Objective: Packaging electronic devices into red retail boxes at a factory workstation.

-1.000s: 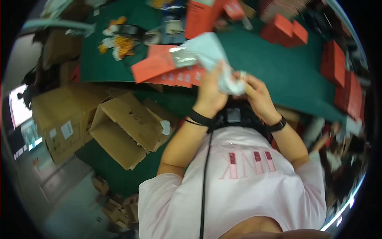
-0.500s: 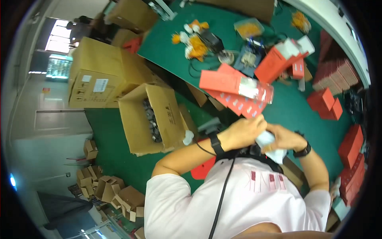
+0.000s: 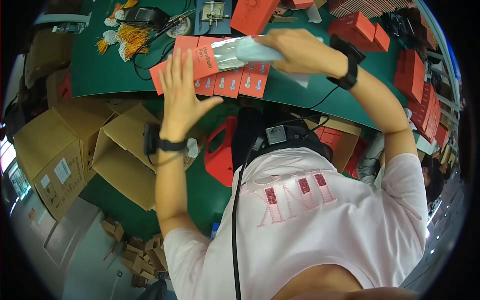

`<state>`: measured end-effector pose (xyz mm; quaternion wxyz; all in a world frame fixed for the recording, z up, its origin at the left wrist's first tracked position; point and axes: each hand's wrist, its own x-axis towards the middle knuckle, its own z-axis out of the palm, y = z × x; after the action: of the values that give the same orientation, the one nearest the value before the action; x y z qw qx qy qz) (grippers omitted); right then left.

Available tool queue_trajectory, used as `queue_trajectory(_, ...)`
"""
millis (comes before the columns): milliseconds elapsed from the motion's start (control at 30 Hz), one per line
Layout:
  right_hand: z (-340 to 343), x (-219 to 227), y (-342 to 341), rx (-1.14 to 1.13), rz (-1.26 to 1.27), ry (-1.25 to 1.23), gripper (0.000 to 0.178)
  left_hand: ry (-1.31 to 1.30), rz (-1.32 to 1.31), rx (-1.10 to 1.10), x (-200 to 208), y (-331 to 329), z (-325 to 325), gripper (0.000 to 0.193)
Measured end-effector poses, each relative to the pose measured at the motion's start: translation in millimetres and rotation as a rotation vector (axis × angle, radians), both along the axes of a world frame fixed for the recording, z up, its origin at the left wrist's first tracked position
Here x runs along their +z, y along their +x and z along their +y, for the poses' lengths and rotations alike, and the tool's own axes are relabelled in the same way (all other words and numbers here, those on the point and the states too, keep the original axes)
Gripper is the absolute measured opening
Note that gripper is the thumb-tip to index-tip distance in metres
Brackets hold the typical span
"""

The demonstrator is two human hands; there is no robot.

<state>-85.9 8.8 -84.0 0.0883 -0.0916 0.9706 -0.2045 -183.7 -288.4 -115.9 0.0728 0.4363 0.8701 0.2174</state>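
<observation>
A red carton (image 3: 204,61) with a clear plastic tray (image 3: 227,54) sticking out of its right end lies across a row of flat red boxes (image 3: 227,82) on the green table. My left hand (image 3: 181,97) rests on the carton's left part, its fingers stretched out and apart. My right hand (image 3: 305,50) is closed round a smooth pale blue object (image 3: 257,51) at the tray's right end. The object's kind is not clear, since my fingers cover part of it. A blurred white piece (image 3: 299,79) shows below my right hand.
Orange-and-white bundles (image 3: 131,40), a black device (image 3: 146,16), a tape roll (image 3: 180,27) and a metal fixture (image 3: 213,11) lie at the back left. Red boxes (image 3: 356,30) stand at the right. Below the table's left are an open cardboard box (image 3: 127,155) and a red stool (image 3: 220,152).
My hands have moved apart, from in front of my body to over the table. The left now rests on the red carton; the right has brought the pale blue object to its tray. The view has turned.
</observation>
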Motion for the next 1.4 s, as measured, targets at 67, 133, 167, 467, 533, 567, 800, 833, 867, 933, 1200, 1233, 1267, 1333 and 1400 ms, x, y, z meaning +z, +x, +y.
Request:
queue_trajectory(67, -7, -14, -19, 0.053, -0.010, 0.074, 0.046, -0.127, 0.069, -0.039, -22, -21, 10, 0.128)
queue_trajectory(133, -26, -22, -36, 0.142, -0.065, 0.161, 0.038, -0.212, 0.063, -0.062, -50, -36, 15, 0.125)
queue_trajectory(167, -33, -31, -41, 0.189, -0.031, 0.234, 0.045, -0.209, 0.066, -0.063, -59, -41, 21, 0.116)
queue_trajectory(467, -55, -108, -46, 0.037, 0.525, -0.066, 0.053, -0.019, 0.044, -0.111, -74, -47, 28, 0.095)
queue_trajectory(533, -57, -106, -44, -0.028, 0.488, -0.140, 0.053, -0.031, 0.038, -0.113, -73, -48, 28, 0.093)
queue_trajectory(567, -57, -102, -43, -0.091, 0.455, -0.215, 0.054, -0.045, 0.038, -0.112, -73, -49, 30, 0.092)
queue_trajectory(800, -17, -73, 16, -0.769, -0.348, -0.621, 0.059, -0.024, 0.062, -0.133, -67, -46, 29, 0.092)
queue_trajectory(833, -26, -68, 23, -0.788, -0.284, -0.680, 0.058, -0.002, 0.066, -0.154, -63, -41, 34, 0.092)
queue_trajectory(867, -35, -67, 27, -0.812, -0.100, -0.766, 0.053, 0.077, 0.056, -0.157, -53, -29, 44, 0.094)
queue_trajectory(933, -42, -24, 39, -0.516, 0.194, -0.489, 0.052, 0.267, -0.027, -0.076, -34, -13, 61, 0.095)
queue_trajectory(1200, -34, 101, 47, -0.305, 0.795, -0.184, 0.097, 1.014, -0.385, 0.099, 1, 40, 93, 0.110)
queue_trajectory(1233, -28, 96, 44, -0.355, 0.827, -0.138, 0.101, 0.995, -0.344, 0.093, 0, 48, 99, 0.111)
queue_trajectory(1267, -29, 89, 47, -0.431, 0.601, -0.299, 0.103, 0.978, -0.305, 0.087, -2, 55, 102, 0.111)
queue_trajectory(1333, -34, 61, 50, -0.585, 0.239, -0.628, 0.105, 0.861, -0.286, 0.090, -27, 63, 108, 0.104)
queue_trajectory(1400, -33, 19, 48, -0.660, 0.293, -0.559, 0.095, 0.723, -0.240, 0.066, -27, 69, 119, 0.089)
